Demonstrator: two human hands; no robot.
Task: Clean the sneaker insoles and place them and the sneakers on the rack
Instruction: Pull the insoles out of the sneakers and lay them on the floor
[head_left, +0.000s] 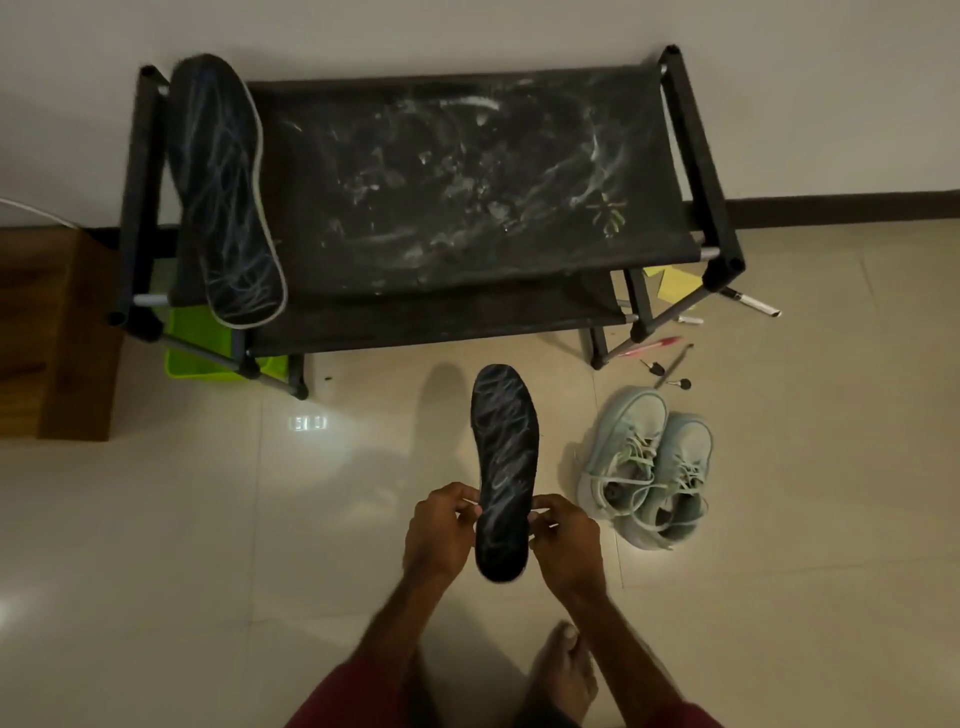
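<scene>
- Head view, progress: one insole (223, 192) already laid on the far-left end of the rack (696, 156), toe overhanging the near edge of the top shelf.
- Second insole (505, 467) held upright over the floor (208, 519), heel end pinched between left hand (441, 530) and right hand (563, 540); each grip closed on one side edge, fingers curled around the rim.
- Impossible to tell from the pale streaks whether this insole is cleaned or only partly so; probably near ready for placing.
- Sneakers (649, 467) on the floor, right of the hands, side by side and touching, not yet on the rack.
- Left to do, by judgement: place the held insole, then both sneakers.
- Room: most of the top shelf bare, dusty, open from middle to right.
- Edges: black frame posts at the rack corners; lower shelf tucked beneath.
- Clutter: pens (670, 343) and yellow paper (672, 280) near the right legs, green bin (208, 343) under the left end.
- Bare foot (566, 670) just near of the hands.
</scene>
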